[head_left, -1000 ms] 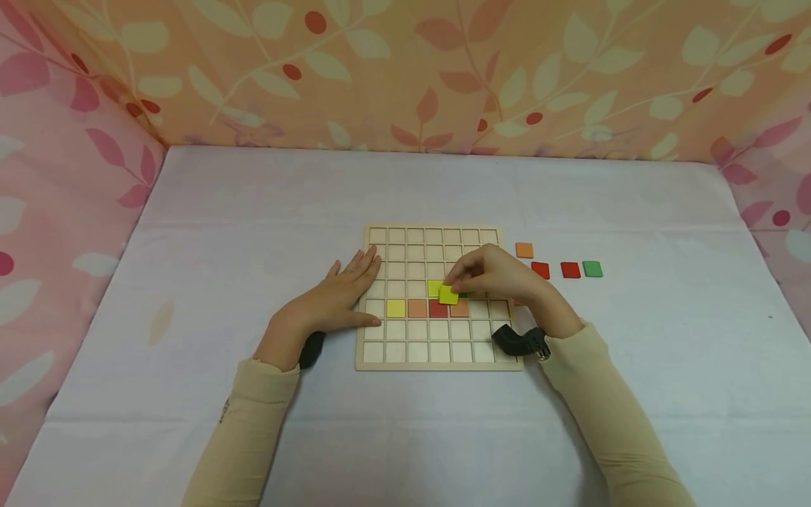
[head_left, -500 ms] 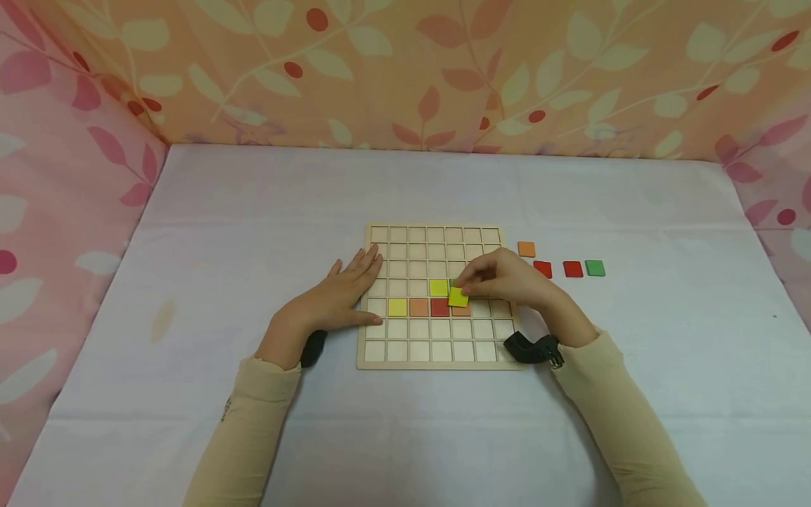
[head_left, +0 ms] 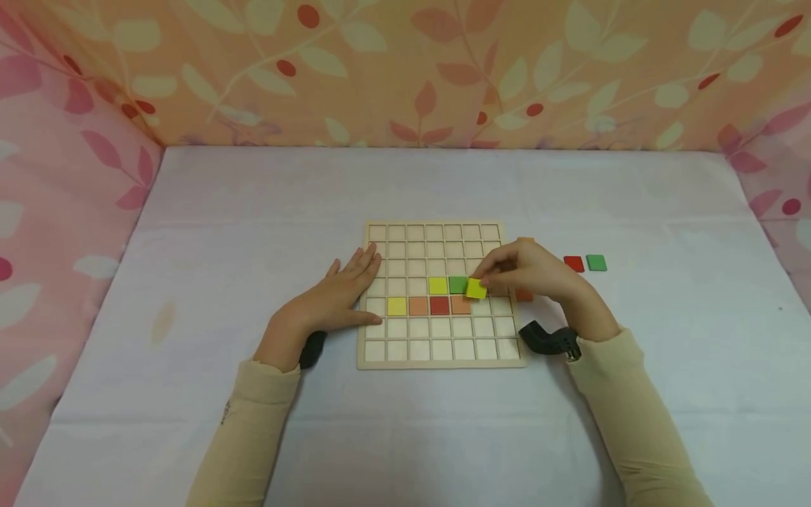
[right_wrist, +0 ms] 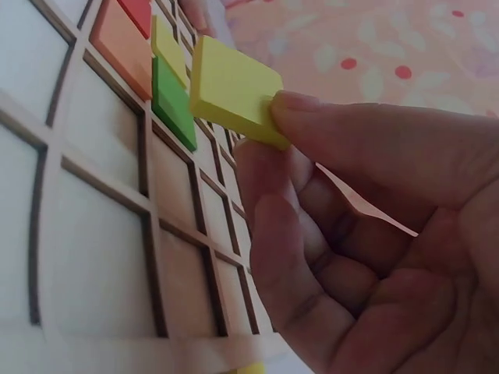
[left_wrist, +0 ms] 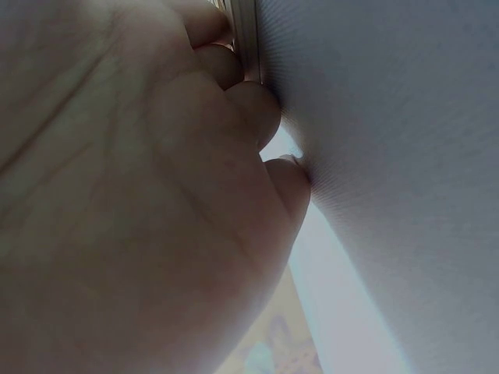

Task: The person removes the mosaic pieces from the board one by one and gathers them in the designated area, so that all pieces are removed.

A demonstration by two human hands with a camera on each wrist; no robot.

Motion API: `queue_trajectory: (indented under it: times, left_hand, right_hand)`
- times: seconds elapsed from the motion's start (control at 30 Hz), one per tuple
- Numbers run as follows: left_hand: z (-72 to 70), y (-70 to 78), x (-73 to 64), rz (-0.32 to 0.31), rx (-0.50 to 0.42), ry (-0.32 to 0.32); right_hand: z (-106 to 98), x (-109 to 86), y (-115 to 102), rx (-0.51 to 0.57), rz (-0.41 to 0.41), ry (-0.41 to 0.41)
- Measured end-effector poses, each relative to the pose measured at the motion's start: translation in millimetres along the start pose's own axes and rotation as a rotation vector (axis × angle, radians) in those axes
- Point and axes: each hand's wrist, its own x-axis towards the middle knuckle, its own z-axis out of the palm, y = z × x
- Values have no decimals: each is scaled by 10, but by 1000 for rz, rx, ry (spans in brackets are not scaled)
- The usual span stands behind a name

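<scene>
1. Right hand (head_left: 529,269): thumb and fingertips pinched a yellow tile (head_left: 476,289) by one edge; the remaining fingers curled toward the palm.
2. Yellow tile: held at a tilt over the board (head_left: 442,365), just right of the green tile (head_left: 457,284). Contact with the board could not be confirmed.
3. Left hand (head_left: 332,299): fingers straight, gripping nothing, laid over the board's left edge; thumb spread toward the near side.
4. Upper filled row: a second yellow tile (head_left: 438,285) sat immediately left of the green tile.
5. Next row nearer the person, left to right: third yellow tile (head_left: 396,306), orange tile (head_left: 418,305), red tile (head_left: 439,305), second orange tile (head_left: 460,304).
6. Off the board, right side: a second red tile (head_left: 573,264) near a second green tile (head_left: 596,263). A third orange tile (head_left: 525,239) showed partly behind the right hand.
7. Wrists: each carried a black device (head_left: 548,339) below a beige sleeve (head_left: 640,415).
8. Surroundings: white cloth (head_left: 405,436) beneath, leaf-patterned curtain (head_left: 355,70) behind.
</scene>
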Motion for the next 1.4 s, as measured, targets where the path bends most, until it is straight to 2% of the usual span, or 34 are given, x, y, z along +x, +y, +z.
queue_trajectory:
  times: [0.23,0.5,0.83,0.97,1.17,1.4]
  left_hand:
    - [-14,1,1,3,-2,0]
    - [-29,17,-9,5,2,-3]
    - [-5,61,0,5,49,12]
    - [11,102,8,17,66,3]
    - [4,133,-4,33,86,-3]
    - [14,107,4,29,73,-9]
  right_hand:
    - [-86,-18,28,-58,-39,12]
    - [-137,-69,63,-18,-9,2]
    - [-160,-98,115,25,15,-28]
    - [-175,-109,106,4,30,-16]
    - [-226,-143,93,-12,8,8]
    - [-295,-204,106,41,25,20]
